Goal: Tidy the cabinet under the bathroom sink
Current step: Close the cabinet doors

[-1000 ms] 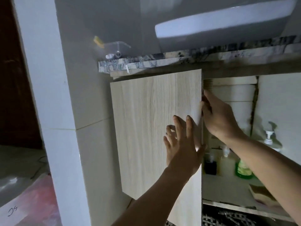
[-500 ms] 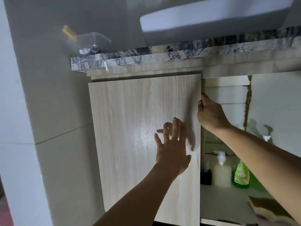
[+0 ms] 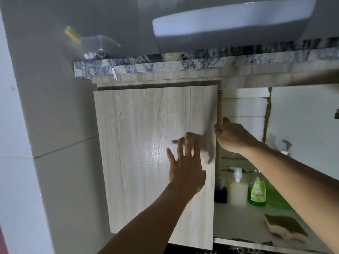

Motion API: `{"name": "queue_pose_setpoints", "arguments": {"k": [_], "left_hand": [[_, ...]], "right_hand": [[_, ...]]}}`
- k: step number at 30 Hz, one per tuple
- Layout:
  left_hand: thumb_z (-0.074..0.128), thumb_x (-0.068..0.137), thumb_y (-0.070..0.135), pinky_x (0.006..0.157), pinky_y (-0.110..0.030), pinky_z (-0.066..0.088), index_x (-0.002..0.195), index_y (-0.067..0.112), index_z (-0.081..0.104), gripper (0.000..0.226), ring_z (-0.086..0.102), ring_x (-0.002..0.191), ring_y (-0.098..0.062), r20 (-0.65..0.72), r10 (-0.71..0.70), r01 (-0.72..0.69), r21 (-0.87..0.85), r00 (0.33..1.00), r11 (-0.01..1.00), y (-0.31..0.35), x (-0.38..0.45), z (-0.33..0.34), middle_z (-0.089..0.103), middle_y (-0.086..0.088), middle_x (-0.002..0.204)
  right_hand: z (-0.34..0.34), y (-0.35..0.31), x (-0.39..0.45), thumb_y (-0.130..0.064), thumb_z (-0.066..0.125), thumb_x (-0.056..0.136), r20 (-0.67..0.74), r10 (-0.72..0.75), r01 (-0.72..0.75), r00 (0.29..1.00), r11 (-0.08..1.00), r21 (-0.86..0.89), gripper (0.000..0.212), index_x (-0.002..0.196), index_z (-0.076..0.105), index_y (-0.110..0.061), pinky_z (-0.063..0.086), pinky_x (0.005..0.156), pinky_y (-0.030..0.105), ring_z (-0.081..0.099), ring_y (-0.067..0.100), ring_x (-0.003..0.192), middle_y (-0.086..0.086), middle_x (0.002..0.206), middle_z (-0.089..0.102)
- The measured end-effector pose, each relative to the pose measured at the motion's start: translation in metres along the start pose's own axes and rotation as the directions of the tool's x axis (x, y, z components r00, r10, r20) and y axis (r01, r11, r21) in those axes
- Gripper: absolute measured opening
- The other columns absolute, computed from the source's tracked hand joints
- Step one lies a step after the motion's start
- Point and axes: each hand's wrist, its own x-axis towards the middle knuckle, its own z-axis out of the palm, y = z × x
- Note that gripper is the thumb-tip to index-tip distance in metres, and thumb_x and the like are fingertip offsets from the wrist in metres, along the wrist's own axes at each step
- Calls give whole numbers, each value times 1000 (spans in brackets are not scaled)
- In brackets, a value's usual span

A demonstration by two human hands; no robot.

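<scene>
Two hands on the door (image 3: 146, 143) — left hand (image 3: 185, 167) flat, right hand (image 3: 233, 136) pinching its edge.

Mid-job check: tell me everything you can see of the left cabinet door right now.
The left cabinet door is a flat, handle-less panel of pale wood-grain laminate under the granite countertop. It looks nearly shut. The left hand lies on its face, fingers spread; the right hand grips its right edge.

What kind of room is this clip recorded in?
Most likely a bathroom: a white basin sits on a granite counter, with a wooden cabinet door below and a pump soap bottle inside.
</scene>
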Motion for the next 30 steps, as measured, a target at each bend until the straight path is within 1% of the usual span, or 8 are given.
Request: {"name": "queue_pose_setpoints", "arguments": {"k": [2, 6, 10, 14, 20, 23, 25, 30], "left_hand": [[43, 94, 52, 114, -59, 2, 151, 16, -11, 86, -10, 147, -35, 29, 13, -13, -14, 999, 1000, 3, -6, -7, -25, -13, 157], [42, 97, 46, 116, -55, 1, 152, 16, -7, 79, -8, 148, -33, 93, 65, -51, -147, 994, 988, 28, -28, -24, -21, -13, 158], [49, 94, 41, 118, -43, 20, 148, 17, 18, 67, 25, 142, -26, 35, 261, -221, -426, 965, 877, 84, -65, -36, 17, -8, 157], [52, 93, 42, 107, -38, 38, 146, 17, 27, 64, 45, 127, -23, -76, 416, -360, -654, 906, 665, 169, -107, -59, 39, -2, 146], [37, 77, 71, 118, -30, 16, 153, 14, 8, 99, 15, 146, -16, -151, 529, -404, -821, 835, 403, 280, -156, -112, 13, -2, 160], [32, 66, 78, 120, -38, 10, 152, 20, -5, 110, -2, 149, -15, -118, 575, -384, -847, 809, 366, 320, -169, -127, -5, 0, 161], [33, 67, 79, 121, -41, 9, 152, 20, -10, 112, -6, 148, -17, -102, 580, -378, -845, 808, 378, 340, -172, -134, -12, 0, 161], [55, 85, 60, 121, -44, 13, 151, 16, -11, 104, -3, 149, -20, -116, 560, -405, -810, 820, 425, 363, -172, -129, -12, -4, 160]], "right_hand": [[-9, 4, -18, -31, 34, 102, 8, 30, -30, 1000, 1000, 7, 49, 142, 29, -2, 47, 75, 31, 60, 25, 95, 19, 131, 53], [-36, 24, -81, -35, 42, 100, -19, 25, -25, 1000, 999, 23, 59, 148, 21, -9, 36, 103, 32, 41, 27, 133, 13, 149, 37], [-71, 54, -161, -35, 48, 97, -98, 20, -23, 995, 999, -23, 54, 145, 30, -17, 34, 103, 29, 42, 19, 132, 5, 146, 41], [-130, 79, -226, -34, 53, 94, -285, -4, -46, 958, 985, -167, 52, 142, 39, -18, 28, 93, 18, 44, 15, 129, 2, 143, 44], [-216, 102, -289, -34, 60, 89, -698, -128, -101, 705, 955, -278, 45, 129, 51, -15, 32, 91, 23, 47, 19, 120, 9, 132, 51], [-242, 132, -296, -48, 57, 85, -824, -37, -127, 565, 983, -131, 61, 134, 41, -16, 37, 107, 45, 44, 28, 130, 12, 139, 47], [-246, 144, -297, -47, 56, 83, -839, 46, -160, 543, 986, -49, 71, 141, 31, -15, 34, 110, 52, 41, 28, 134, 8, 146, 42], [-233, 153, -298, -19, 57, 93, -794, 177, -172, 581, 981, 93, 71, 151, 16, -17, 27, 117, 37, 29, 19, 143, 1, 155, 29]]}}
